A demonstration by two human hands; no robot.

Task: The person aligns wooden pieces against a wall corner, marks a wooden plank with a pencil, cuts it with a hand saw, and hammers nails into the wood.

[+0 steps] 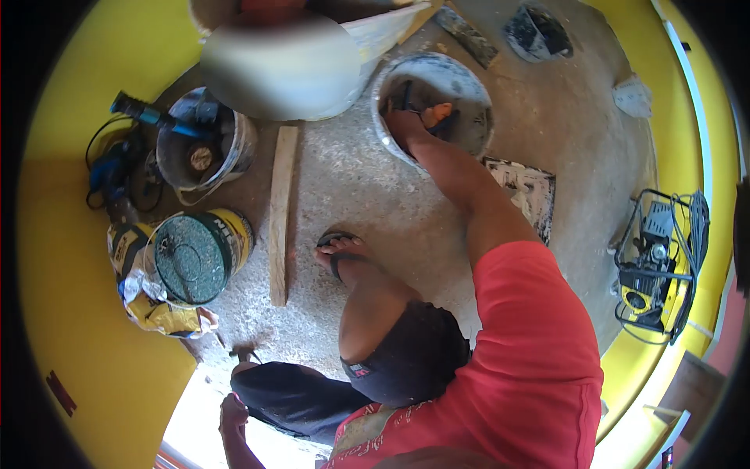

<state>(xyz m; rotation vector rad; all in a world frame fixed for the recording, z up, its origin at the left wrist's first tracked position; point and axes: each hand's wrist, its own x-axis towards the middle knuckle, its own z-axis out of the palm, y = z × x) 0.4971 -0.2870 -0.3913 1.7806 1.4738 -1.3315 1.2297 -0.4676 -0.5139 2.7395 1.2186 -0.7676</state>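
Observation:
My right hand reaches down inside a white, plaster-stained bucket. Its fingers are hidden among dark tool-like items, so their grip cannot be made out. Beside it in the bucket lies an orange and dark blue object, perhaps a glove or a tool. At the lower left, my left hand is held near my knee with its fingers curled closed. A small pinkish spot shows at its fingertips, too small to name.
A wooden plank lies left of my foot. Further left stand a bucket with a blue-handled tool and a green-lidded bucket. A stained board lies under my right arm. A yellow-black machine stands by the right wall.

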